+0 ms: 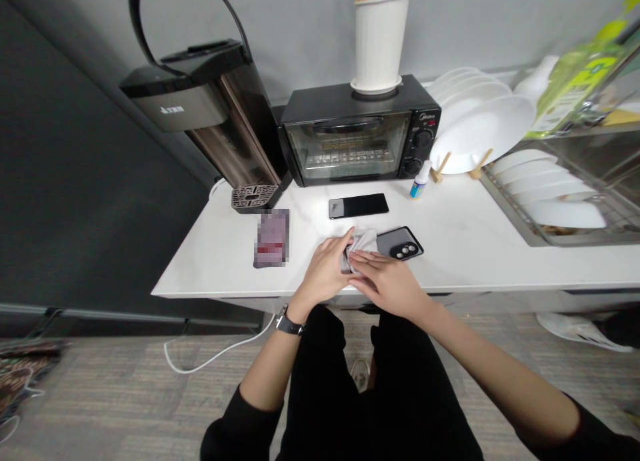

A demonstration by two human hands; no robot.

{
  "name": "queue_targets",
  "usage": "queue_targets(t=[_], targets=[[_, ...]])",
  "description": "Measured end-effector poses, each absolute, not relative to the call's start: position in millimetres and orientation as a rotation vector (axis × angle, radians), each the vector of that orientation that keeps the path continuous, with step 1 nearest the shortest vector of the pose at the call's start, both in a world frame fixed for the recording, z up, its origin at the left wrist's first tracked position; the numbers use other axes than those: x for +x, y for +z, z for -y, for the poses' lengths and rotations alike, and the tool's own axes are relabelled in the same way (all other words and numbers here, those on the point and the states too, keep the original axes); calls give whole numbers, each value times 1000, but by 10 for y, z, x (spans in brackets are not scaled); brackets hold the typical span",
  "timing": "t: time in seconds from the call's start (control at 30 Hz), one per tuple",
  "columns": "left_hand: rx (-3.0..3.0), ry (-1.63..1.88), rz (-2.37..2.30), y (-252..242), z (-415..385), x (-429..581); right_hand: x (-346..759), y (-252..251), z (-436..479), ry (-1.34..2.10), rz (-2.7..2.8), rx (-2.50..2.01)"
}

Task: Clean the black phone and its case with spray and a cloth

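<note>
A crumpled light grey cloth (pixel 365 241) is bunched between my hands near the counter's front edge. My left hand (pixel 324 267) closes around its left side, with the thumb pointing up. From the right, the fingers of my right hand (pixel 390 281) press onto the cloth; whether anything is inside it is hidden. Just behind my right hand lies a clear phone case (pixel 393 239) with a black rim and camera rings, partly covered by the cloth. A black phone (pixel 359 206) lies flat farther back. Beyond it to the right stands a small spray bottle (pixel 421 181).
A blurred-out purplish flat item (pixel 273 237) lies left of my hands. Behind are a water dispenser (pixel 230 121) and a toaster oven (pixel 360 141) carrying a white utensil pot (pixel 381 44). White plates (pixel 483 131) stand on the right, beside a sink (pixel 540 237) holding bowls.
</note>
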State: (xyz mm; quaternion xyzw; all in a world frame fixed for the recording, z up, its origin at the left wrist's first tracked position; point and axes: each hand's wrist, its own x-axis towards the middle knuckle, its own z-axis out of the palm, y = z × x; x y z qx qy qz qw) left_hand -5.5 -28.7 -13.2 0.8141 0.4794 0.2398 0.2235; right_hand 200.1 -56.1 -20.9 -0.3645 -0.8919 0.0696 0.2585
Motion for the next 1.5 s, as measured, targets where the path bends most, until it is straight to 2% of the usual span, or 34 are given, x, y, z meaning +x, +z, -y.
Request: queue_targets(t=[0.13,0.43,0.57,0.8,0.97,1.17,1.37,1.5], targets=[[2278,657,-1319,-116,307,-32,2378,-204,612,157,2440,-1023],[2253,659,-1317,-75,308,0,2895,-266,488,-223,2258,-1378],[2263,672,-1300,-97,294,1,2464,-261,460,-174,2217,-1383],[2285,655,-1333,-139,315,-47,1869,-238,698,83,2357,-1082],[2291,668,-1317,-119,338,-32,2292,-220,780,68,2370,-1134],[2257,676,-1302,-111,322,-12,2760,-295,604,-176,2234,-1388],[2261,704,-1246,-131,300,-22,2257,-300,493,-160,2144,-1450],[2280,675,-1217,-133,291,-56,1796,-265,607,6,2256,-1282]])
